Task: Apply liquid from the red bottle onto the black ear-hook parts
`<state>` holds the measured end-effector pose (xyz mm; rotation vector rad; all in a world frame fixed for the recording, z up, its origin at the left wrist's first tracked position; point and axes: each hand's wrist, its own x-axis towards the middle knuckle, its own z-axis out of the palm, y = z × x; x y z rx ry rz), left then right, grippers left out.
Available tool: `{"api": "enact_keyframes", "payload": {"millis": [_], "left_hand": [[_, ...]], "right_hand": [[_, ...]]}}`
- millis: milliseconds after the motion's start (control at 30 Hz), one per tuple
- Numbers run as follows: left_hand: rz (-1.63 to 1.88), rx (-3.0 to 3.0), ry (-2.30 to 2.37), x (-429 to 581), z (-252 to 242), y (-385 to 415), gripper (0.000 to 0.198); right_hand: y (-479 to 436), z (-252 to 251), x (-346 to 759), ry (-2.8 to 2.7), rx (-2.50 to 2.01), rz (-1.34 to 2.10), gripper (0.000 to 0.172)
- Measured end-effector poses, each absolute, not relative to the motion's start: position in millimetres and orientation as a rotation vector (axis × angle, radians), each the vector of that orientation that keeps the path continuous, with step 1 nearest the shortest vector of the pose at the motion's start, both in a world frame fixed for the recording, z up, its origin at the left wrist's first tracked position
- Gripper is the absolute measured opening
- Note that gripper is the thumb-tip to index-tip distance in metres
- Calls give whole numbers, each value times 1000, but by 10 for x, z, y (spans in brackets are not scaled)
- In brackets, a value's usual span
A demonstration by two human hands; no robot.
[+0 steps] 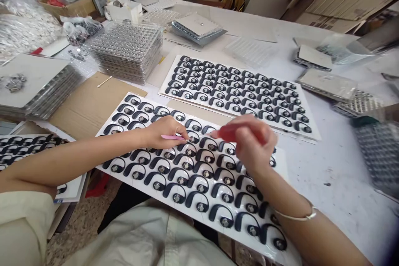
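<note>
Head view. A white rectangular card [274, 166] lies across the lower centre of the frame on the desk [339, 187], carrying rows of black hook-shaped earpieces [176, 193]. The left hand [165, 132] is closed, its fingers together on a slim pink tool [173, 137], whose tip sits just beside an earpiece near the card's middle. Contact at the tip cannot be confirmed. The right hand [251, 143] is closed on a translucent red implement [226, 133], held over the same rows; its far end is hidden by the fingers.

A second white card [240, 91] of matching earpieces lies just beyond the first, and a sheet of brown cardboard [89, 102] lies to its left. Stacks of clear plastic trays [124, 52] stand at upper left.

Risk: the pink tip may scratch a glossy earpiece surface if pressed or dragged under load. Risk: the forearms rest over the card, so a shift of the arm may displace earpieces or slide the card toward the desk's near edge. Risk: the red implement may strike adjacent earpieces, because the rows are closely spaced. Risk: a thin pale bracelet [296, 217] on the right wrist may snag an earpiece hook.
</note>
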<state>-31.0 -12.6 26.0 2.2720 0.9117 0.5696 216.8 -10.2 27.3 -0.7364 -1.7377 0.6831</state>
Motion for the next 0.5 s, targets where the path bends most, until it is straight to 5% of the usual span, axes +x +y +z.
{"api": "enact_keyframes", "payload": {"millis": [167, 400, 500], "left_hand": [[590, 2413, 928, -300, 236, -213, 11], [815, 2563, 997, -302, 233, -494, 14], [1061, 2610, 1013, -265, 224, -753, 13]], "right_hand": [[337, 655, 2653, -1446, -852, 1027, 36], [11, 765, 2722, -1487, -950, 1176, 13], [-276, 656, 2539, -1480, -979, 1148, 22]]}}
